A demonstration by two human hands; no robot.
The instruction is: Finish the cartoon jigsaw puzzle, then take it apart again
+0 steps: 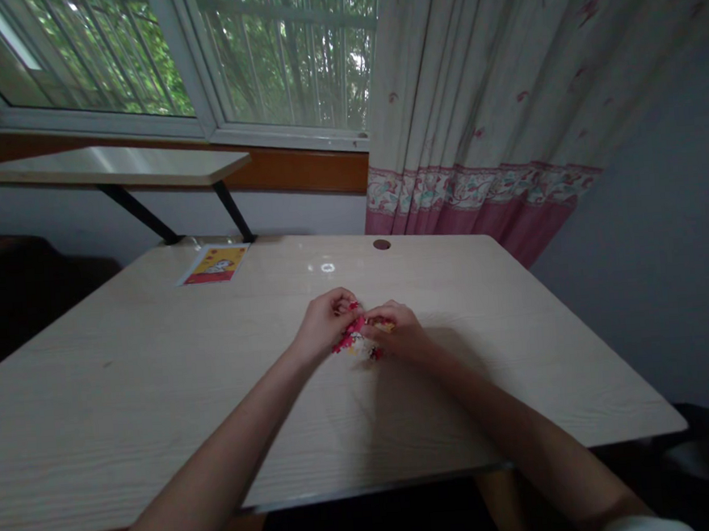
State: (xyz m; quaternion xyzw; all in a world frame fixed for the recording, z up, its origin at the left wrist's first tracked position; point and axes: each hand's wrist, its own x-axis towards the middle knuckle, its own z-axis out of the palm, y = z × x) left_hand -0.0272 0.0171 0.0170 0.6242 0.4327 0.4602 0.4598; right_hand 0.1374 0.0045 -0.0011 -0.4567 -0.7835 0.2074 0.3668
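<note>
A small heap of jigsaw puzzle pieces (363, 345) in red, yellow and white lies at the middle of the table (158, 409). On the heap's left side is my left hand (327, 322), its thumb and fingers closed on a red puzzle piece (354, 305). From the right, my right hand (399, 332) curls over the heap with bent fingers, and yellow and red bits show between them. Both hands nearly meet above the pieces. The fingers partly hide the heap, and single pieces are too small to make out clearly.
At the table's back left lies a yellow and red picture card (214, 264), below a raised shelf (122, 164) on black supports. A round cable hole (381, 245) sits near the back edge. Behind are a window and a floral curtain (458, 185); a wall stands at the right.
</note>
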